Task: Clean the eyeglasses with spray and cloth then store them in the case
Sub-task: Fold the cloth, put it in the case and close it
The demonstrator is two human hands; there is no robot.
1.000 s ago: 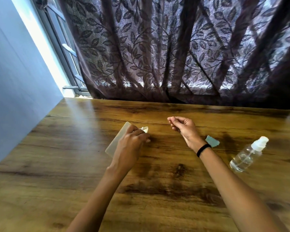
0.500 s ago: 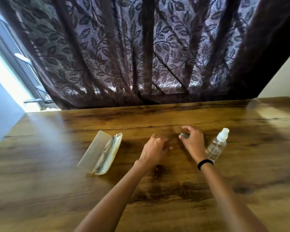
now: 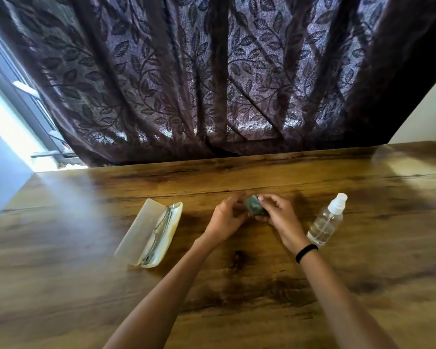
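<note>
A small folded grey-green cloth is pinched between my left hand and my right hand, just above the wooden table near its middle. Left of my hands a cream glasses case lies open, and the thin metal-framed eyeglasses rest folded inside it. To the right of my right hand a clear spray bottle with a white cap lies tilted on the table, apart from my hand.
A dark leaf-patterned curtain hangs along the table's far edge. A window frame and pale wall sit at the left, a white wall at the right.
My left hand let go of the case, which now lies open with the glasses in it. My right hand picked up the cloth, and both hands came together on it.
</note>
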